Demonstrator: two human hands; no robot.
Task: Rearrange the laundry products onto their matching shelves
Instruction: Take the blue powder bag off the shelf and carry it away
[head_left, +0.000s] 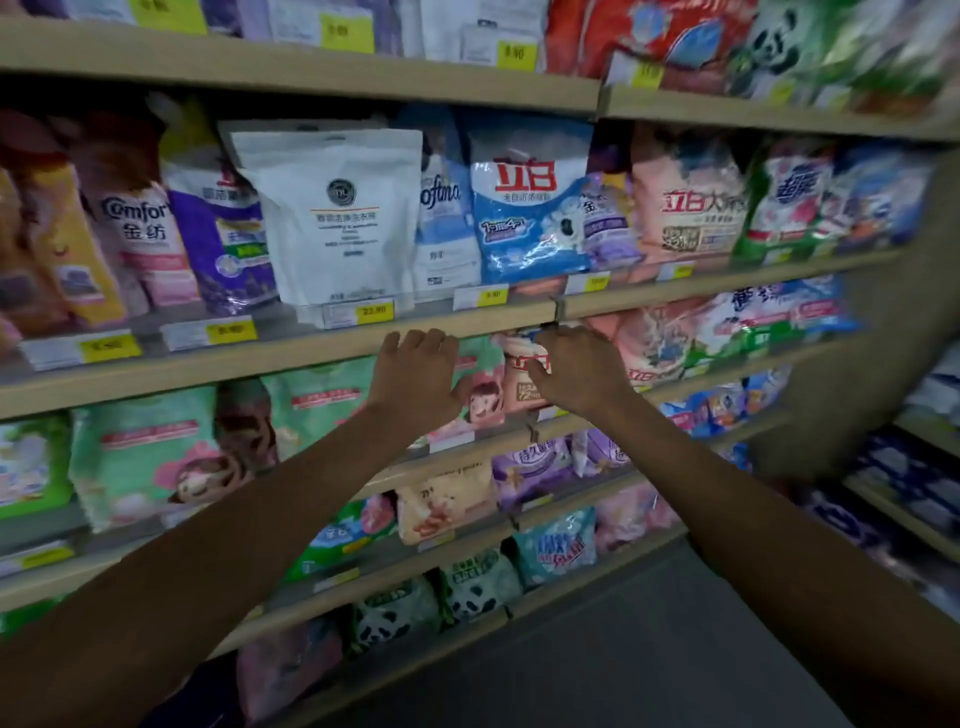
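Both my hands reach into the third shelf from the top. My left hand lies with straight fingers against a green pouch with a cartoon girl, fingertips up by the shelf edge above. My right hand curls its fingers over the top of a small pink pouch with red lettering that stands between the green pouch and the larger pink bags. On the shelf above stand a big white pouch and a blue-and-white bag.
Wooden shelves run across the view, packed with detergent and softener bags and yellow price tags. A second rack stands at the right. Grey floor lies below between them.
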